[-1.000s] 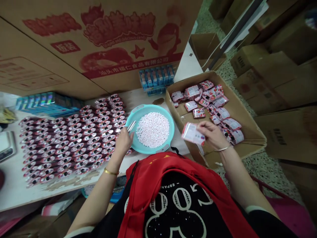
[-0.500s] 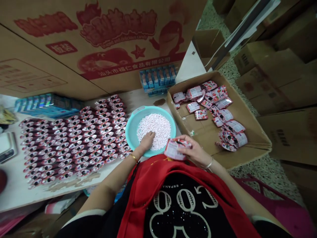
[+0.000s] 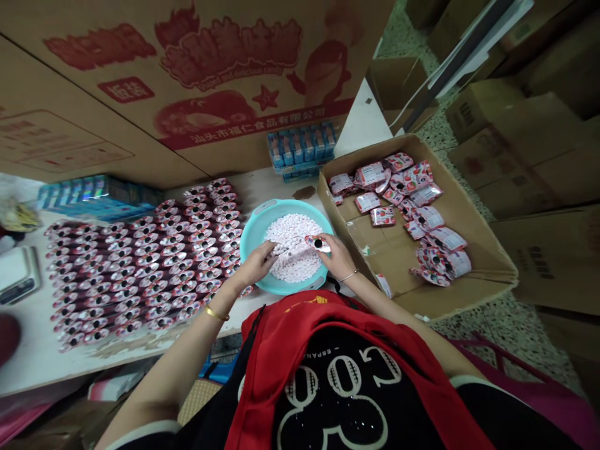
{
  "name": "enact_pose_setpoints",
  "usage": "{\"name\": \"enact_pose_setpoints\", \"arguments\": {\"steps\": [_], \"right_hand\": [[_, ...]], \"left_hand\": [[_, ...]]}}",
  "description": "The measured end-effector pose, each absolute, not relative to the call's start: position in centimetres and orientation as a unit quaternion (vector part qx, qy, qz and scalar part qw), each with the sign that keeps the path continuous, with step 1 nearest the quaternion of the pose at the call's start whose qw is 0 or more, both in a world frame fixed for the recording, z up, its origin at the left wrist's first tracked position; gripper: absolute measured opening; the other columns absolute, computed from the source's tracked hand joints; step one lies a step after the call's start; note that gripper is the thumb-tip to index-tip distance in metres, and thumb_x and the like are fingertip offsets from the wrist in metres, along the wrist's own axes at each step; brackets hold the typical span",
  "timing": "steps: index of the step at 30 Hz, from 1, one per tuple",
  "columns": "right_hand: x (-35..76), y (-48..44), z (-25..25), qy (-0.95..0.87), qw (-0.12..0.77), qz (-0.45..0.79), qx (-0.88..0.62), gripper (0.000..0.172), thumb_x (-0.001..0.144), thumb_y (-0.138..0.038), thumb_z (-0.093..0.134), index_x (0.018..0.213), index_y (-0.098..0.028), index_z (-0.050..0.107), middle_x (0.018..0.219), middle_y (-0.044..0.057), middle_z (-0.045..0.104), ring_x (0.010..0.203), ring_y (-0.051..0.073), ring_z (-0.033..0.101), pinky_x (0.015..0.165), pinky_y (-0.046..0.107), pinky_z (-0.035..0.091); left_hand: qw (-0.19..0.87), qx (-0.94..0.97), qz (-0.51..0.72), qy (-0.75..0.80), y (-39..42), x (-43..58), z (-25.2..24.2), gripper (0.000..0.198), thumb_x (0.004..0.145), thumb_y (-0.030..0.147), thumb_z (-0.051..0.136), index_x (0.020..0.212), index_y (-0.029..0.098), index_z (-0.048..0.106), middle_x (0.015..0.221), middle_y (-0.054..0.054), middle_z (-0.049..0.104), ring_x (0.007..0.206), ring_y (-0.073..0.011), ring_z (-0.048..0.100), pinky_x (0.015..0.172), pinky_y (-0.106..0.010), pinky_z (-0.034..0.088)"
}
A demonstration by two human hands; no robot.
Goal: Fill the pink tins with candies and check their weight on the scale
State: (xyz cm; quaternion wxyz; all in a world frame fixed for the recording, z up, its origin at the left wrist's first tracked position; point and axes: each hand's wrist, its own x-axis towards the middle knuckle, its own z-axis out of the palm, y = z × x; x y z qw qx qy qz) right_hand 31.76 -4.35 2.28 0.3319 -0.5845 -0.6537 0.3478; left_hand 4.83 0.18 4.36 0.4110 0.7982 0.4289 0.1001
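Packet [image 3: 317, 244] snug between right fingers [image 3: 332, 245]

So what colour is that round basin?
The basin is light turquoise, seen best in the head view.

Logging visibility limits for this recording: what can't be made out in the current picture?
In the head view:
Middle floor of the basin: hidden under pellets.
Left hand: what, if anything, it holds is blurred.
White device: cut off by the left edge.
Fine print on packets in the carton: too small.

Curled left hand [image 3: 255, 262] near curled right hand [image 3: 338, 256]
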Motion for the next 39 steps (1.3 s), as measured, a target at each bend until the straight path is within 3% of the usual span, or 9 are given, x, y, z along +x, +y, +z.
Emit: {"name": "enact_pose_setpoints", "arguments": {"steps": [5,10,14,16,21,26,30,39], "right_hand": [[30.1,-3.8,1.3,-0.702,0.312,0.330,-0.548,0.038,0.082,-0.015,0.057,0.120,-0.018,0.055,0.117,0.013,0.063,0.113,0.027,0.056,0.100,0.045,0.045],[29.1,-4.1,1.0,-0.719,0.300,0.328,-0.533,0.041,0.080,-0.011,0.057,0.120,-0.019,0.055,0.119,0.012,0.062,0.113,0.026,0.055,0.101,0.045,0.044],[28.9,-4.2,0.7,-0.708,0.310,0.336,-0.539,0.040,0.080,-0.012,0.058,0.119,-0.020,0.055,0.115,0.011,0.063,0.111,0.026,0.056,0.099,0.045,0.045],[29.1,-4.2,0.4,-0.696,0.321,0.344,-0.542,0.039,0.081,-0.012,0.057,0.119,-0.020,0.055,0.115,0.011,0.063,0.111,0.025,0.056,0.099,0.044,0.046],[30.0,-4.0,0.3,-0.662,0.352,0.355,-0.558,0.039,0.081,-0.012,0.056,0.120,-0.020,0.055,0.119,0.012,0.061,0.116,0.025,0.054,0.100,0.044,0.045],[30.7,-4.0,0.9,-0.633,0.380,0.362,-0.569,0.034,0.085,-0.023,0.058,0.119,-0.022,0.055,0.121,0.011,0.061,0.115,0.024,0.056,0.100,0.043,0.045],[31.0,-4.1,1.1,-0.605,0.385,0.368,-0.592,0.034,0.086,-0.027,0.059,0.119,-0.022,0.056,0.117,0.009,0.063,0.109,0.023,0.059,0.097,0.040,0.047],[31.2,-3.6,0.7,-0.553,0.409,0.391,-0.611,0.033,0.082,-0.030,0.062,0.114,-0.020,0.056,0.114,0.009,0.064,0.105,0.023,0.061,0.095,0.038,0.047]], "left_hand": [[0.349,0.844,-0.015,0.406,1.1,6.3,9.3,0.023,0.091,0.019,0.040,0.108,0.016,0.054,0.097,-0.009,0.059,0.090,-0.0189,0.057,0.083,-0.033,0.047],[0.224,0.849,-0.179,0.444,0.6,10.4,12.3,0.038,0.089,0.009,0.035,0.125,0.013,0.047,0.104,-0.013,0.060,0.084,-0.0207,0.064,0.072,-0.033,0.049],[0.136,0.869,-0.202,0.431,-0.4,12.7,14.4,0.048,0.090,0.005,0.029,0.137,0.013,0.036,0.111,-0.016,0.058,0.083,-0.0204,0.065,0.065,-0.031,0.049],[0.122,0.877,-0.192,0.424,-0.4,12.6,14.7,0.046,0.091,0.006,0.029,0.135,0.014,0.039,0.110,-0.014,0.058,0.084,-0.0207,0.065,0.066,-0.031,0.048],[0.155,0.834,-0.150,0.507,2.5,8.7,10.6,0.030,0.092,0.014,0.035,0.113,0.015,0.055,0.102,-0.011,0.058,0.086,-0.0226,0.061,0.072,-0.034,0.048],[0.231,0.784,-0.097,0.568,4.7,6.8,1.8,0.034,0.090,0.009,0.031,0.112,0.012,0.057,0.109,-0.016,0.056,0.104,-0.0267,0.054,0.089,-0.039,0.043],[0.298,0.792,-0.071,0.529,3.0,8.6,-2.9,0.034,0.087,0.008,0.038,0.112,0.017,0.059,0.111,-0.012,0.058,0.109,-0.0238,0.053,0.095,-0.036,0.042],[0.441,0.762,0.018,0.473,-0.6,9.1,-4.0,0.039,0.079,0.009,0.046,0.116,0.014,0.057,0.109,-0.006,0.065,0.097,-0.0154,0.060,0.091,-0.028,0.048]]}}
